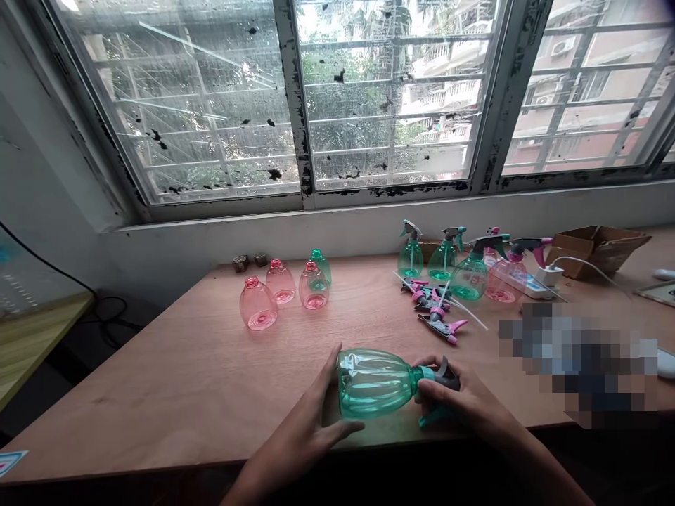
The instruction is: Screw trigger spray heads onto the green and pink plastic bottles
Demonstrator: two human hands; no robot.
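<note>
A clear green spray bottle (374,383) lies sideways in the air above the front edge of the table, its base towards the left. My left hand (311,414) cups that base, fingers behind it and thumb stretched along its lower side. At the other end my right hand (464,397) is closed around the neck and the dark grey spray head (447,377), whose teal trigger hangs below. Beyond the right hand lie several loose pink-and-grey spray heads (443,327) with thin tubes. Three pink bottles (258,306) and a green bottle (324,263) without spray heads stand at the back left.
Several green and pink bottles with spray heads (469,275) stand at the back right. Behind them are a white charger (548,276) with a cable and an open cardboard box (598,249). A window (390,98) lies past the table (184,393). A blurred patch covers the right side.
</note>
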